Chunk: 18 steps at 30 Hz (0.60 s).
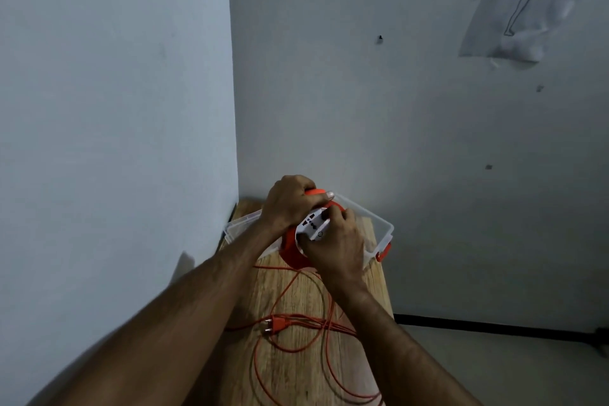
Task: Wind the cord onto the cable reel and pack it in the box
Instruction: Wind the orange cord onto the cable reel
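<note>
We see the left hand [286,204] curled over the orange handle of the reel [311,227], gripping it; the right hand [336,242] grasps the reel's white socket face from the near side; the reel sits at the near edge of the clear box [372,224], just beyond both hands. The cord [290,293] trails loose toward us across the worktop [369,280], its plug [275,326] lying between the forearms; walls close in left and behind, open floor lies right of the worktop's edge.
</note>
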### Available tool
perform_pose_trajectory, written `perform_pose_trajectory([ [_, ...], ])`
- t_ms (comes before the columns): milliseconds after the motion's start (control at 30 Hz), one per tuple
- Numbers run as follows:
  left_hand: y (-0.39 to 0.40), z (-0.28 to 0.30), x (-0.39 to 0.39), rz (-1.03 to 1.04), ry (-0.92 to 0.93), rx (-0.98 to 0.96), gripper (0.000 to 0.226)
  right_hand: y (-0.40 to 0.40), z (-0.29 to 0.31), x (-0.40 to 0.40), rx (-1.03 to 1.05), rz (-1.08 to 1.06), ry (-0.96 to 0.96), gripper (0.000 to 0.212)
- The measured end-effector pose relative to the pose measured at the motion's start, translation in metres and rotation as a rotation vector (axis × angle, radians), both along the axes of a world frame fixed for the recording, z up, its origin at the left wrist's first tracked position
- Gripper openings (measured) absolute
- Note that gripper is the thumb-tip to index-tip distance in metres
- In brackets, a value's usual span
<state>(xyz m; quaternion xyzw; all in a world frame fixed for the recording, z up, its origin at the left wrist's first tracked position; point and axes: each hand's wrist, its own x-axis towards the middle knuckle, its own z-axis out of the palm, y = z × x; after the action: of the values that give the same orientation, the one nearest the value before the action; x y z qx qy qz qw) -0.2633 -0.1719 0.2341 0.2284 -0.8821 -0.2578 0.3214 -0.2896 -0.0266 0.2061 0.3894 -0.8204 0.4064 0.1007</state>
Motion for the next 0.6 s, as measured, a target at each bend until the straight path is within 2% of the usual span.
perform_pose_trajectory([
  [100,0.001,0.002,0.001,0.003,-0.013,-0.019,0.049,0.000,0.000,0.002,-0.191,-0.024,-0.187,0.054],
  [167,0.002,0.003,0.000,0.005,-0.007,-0.038,0.048,-0.005,0.000,0.006,-0.296,-0.144,-0.373,0.055],
  [233,0.006,0.004,-0.002,0.010,-0.010,-0.045,0.046,-0.015,-0.004,0.006,-0.349,-0.294,-0.715,0.058],
  [300,0.010,0.002,-0.004,0.010,-0.015,-0.066,0.050,-0.025,-0.002,0.006,-0.443,-0.333,-1.163,0.066],
  [367,0.013,-0.001,-0.005,0.017,-0.011,-0.093,0.053,-0.033,0.004,0.005,-0.706,-0.213,-1.604,0.079],
  [400,0.014,-0.002,-0.004,0.022,-0.002,-0.097,0.052,-0.034,0.009,0.005,-0.853,-0.223,-1.758,0.082],
  [467,0.013,-0.001,-0.003,0.033,0.015,-0.099,0.050,-0.032,0.020,0.005,-0.947,-0.314,-1.847,0.085],
  [600,0.006,0.004,0.002,0.047,0.050,-0.034,0.048,-0.019,0.033,0.010,-0.846,-0.226,-1.757,0.067],
])
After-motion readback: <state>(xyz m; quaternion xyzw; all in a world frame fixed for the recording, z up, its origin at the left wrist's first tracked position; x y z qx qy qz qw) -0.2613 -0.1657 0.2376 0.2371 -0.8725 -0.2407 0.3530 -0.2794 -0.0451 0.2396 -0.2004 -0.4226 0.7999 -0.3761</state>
